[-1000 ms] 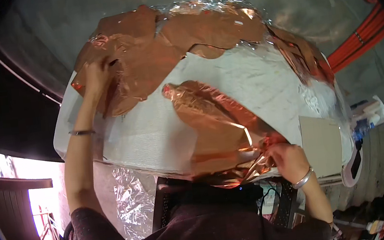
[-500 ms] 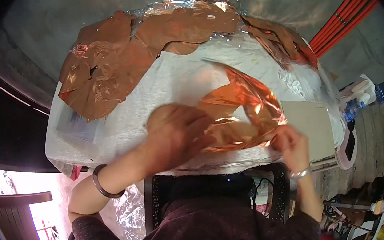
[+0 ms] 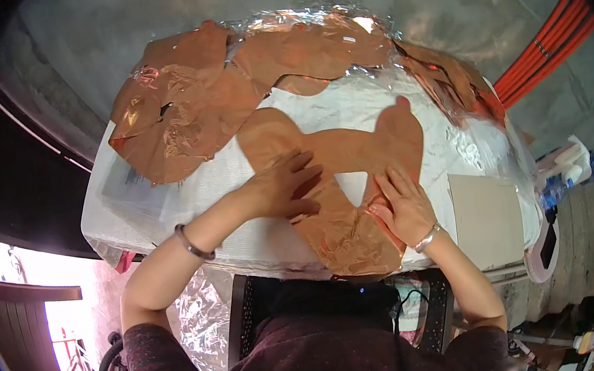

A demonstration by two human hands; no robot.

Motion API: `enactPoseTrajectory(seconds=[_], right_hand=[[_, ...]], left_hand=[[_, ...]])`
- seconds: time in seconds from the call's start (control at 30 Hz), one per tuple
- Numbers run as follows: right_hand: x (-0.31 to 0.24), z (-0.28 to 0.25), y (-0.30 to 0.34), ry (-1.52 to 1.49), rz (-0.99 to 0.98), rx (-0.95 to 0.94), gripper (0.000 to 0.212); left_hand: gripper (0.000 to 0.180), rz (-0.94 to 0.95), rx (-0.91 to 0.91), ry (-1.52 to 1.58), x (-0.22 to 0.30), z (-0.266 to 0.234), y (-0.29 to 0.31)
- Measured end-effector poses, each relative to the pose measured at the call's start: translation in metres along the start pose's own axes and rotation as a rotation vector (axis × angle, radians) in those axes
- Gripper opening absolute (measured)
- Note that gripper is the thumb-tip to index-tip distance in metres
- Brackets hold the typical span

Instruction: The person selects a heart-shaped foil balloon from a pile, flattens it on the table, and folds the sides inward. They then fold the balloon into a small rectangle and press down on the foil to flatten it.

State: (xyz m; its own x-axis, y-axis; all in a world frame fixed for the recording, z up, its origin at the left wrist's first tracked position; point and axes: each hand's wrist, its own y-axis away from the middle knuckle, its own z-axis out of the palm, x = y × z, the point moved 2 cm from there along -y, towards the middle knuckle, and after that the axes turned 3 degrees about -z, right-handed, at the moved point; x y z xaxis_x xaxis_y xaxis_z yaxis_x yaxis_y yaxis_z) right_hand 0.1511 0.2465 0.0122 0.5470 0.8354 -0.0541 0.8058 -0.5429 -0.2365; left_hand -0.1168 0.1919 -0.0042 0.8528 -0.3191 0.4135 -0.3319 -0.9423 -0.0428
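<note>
A flat, uninflated copper-coloured foil balloon [image 3: 343, 149] lies spread in front of me on the white-covered table [image 3: 199, 196]. Rounded lobes form its far corners, and a triangular hole near its middle shows the white cover. My left hand [image 3: 284, 185] rests on its left side, fingers apart and slightly bent. On the right, my right hand [image 3: 405, 208] lies flat against the foil beside the hole, fingers stretched out. The foil's near end is wrinkled and reaches the table's front edge.
More copper foil pieces [image 3: 189, 102] overlap along the far left and back, with clear crinkled film [image 3: 285, 20] behind them. A beige board [image 3: 488, 219] lies at the right. Red pipes [image 3: 549, 47] run along the wall; a brown chair [image 3: 23, 290] stands at left.
The foil balloon was folded and bunched between my hands; now it lies opened out flat. My left hand has moved slightly away from me, and my right hand inward onto the foil, releasing its edge.
</note>
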Motion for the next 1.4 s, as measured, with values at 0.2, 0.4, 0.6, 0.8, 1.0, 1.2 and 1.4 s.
enactPoseTrajectory(seconds=[0.2,0.4,0.6,0.8,1.0,1.2,1.4], right_hand=[[0.017,0.001,-0.029,0.065,0.271,-0.211,0.048],[0.012,0.002,-0.112,-0.248,0.132,-0.004,0.029],[0.010,0.063,-0.218,-0.495,0.034,0.156,0.023],[0.004,0.097,-0.293,-0.598,0.226,0.215,0.033],[-0.008,0.104,-0.320,-0.620,0.200,0.179,0.029],[-0.051,0.108,-0.331,-0.665,-0.127,0.356,0.033],[-0.068,0.130,-0.331,-0.454,-0.156,0.211,0.034]], left_hand=[[0.041,0.112,0.091,0.016,-0.033,-0.009,-0.043],[0.028,-0.336,0.625,-0.057,-0.146,-0.063,-0.050],[0.048,-0.686,0.657,-0.362,-0.196,-0.091,-0.054],[0.044,-0.835,0.372,-0.137,-0.212,-0.102,-0.073],[0.021,-0.794,0.553,0.234,-0.245,-0.115,-0.055],[0.015,-0.780,0.834,0.055,-0.254,-0.137,-0.006],[0.013,-0.791,0.630,0.076,-0.244,-0.139,0.018]])
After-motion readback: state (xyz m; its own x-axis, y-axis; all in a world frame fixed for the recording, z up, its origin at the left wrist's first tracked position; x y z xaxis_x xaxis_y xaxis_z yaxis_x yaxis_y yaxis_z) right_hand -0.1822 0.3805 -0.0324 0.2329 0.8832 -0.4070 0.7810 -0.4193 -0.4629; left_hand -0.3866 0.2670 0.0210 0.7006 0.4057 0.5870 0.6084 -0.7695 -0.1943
